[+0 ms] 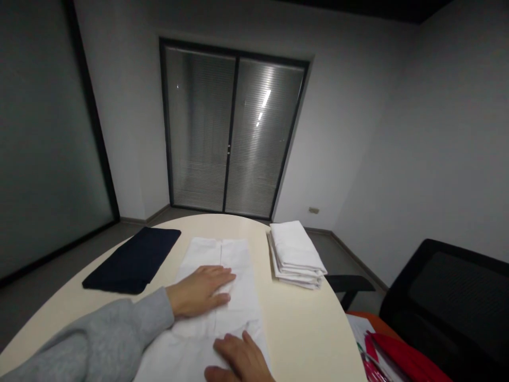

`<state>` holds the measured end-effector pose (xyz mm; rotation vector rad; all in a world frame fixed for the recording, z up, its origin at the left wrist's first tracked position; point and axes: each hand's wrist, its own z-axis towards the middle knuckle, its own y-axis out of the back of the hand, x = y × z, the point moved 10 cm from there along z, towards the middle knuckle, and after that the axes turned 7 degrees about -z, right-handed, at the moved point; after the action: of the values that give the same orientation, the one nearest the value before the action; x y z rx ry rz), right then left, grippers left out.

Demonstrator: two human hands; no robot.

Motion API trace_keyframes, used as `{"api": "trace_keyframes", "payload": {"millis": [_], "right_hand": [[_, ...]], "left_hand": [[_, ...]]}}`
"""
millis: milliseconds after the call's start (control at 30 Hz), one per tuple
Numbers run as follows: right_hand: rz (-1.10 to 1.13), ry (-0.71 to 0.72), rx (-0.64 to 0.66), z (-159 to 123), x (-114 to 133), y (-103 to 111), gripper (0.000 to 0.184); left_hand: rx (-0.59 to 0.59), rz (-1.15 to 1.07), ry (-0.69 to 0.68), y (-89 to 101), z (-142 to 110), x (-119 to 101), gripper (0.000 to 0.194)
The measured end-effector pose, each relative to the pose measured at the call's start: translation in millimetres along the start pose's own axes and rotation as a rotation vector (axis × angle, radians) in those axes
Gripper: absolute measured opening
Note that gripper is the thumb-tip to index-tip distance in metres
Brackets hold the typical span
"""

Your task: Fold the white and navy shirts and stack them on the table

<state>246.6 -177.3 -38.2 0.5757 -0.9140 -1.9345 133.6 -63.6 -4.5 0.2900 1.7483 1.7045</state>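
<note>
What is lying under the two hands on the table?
Both the left hand and the right hand press flat on a white garment spread on the table. Whatever lies beneath the garment is covered.

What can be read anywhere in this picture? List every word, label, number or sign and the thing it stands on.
No readable text:
White cloth garment under the left hand and right hand: no print or label shows.
Folded dark navy cloth: plain.
Stack of folded white cloths: plain.
Red folders and papers at the table's right edge: any marks are too small and blurred to read.
Small wall socket plate: too small to tell.
</note>
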Motion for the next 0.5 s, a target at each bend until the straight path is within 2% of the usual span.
{"api": "trace_keyframes", "payload": {"millis": [67, 133, 200, 300, 333, 400, 500], "right_hand": [[0.141, -0.033, 0.146, 16, -9, 21, 0.044], [0.196, -0.205, 0.311, 33, -29, 34, 0.049], [0.235, -0.238, 0.493, 50, -34, 31, 0.053], [0.217, -0.291, 0.695, 75, -48, 10, 0.065], [0.211, -0.303, 0.741, 83, -52, 3, 0.065], [0.213, -0.29, 0.82, 98, -54, -4, 0.051], [0.196, -0.234, 0.848, 110, -38, 12, 0.023]], "left_hand": [[0.015, 0.001, -0.01, -22.3, -6, 7, 0.062], [0.019, 0.004, -0.023, -28.7, -3, 18, 0.06], [0.046, -0.02, -0.016, -27.9, 7, 31, 0.059], [0.087, -0.092, 0.008, -24.7, 23, 47, 0.057], [0.09, -0.113, 0.016, -23.7, 28, 52, 0.056], [0.096, -0.142, 0.039, -23.3, 36, 60, 0.054], [0.137, -0.187, 0.06, -24.9, 43, 69, 0.057]]}}
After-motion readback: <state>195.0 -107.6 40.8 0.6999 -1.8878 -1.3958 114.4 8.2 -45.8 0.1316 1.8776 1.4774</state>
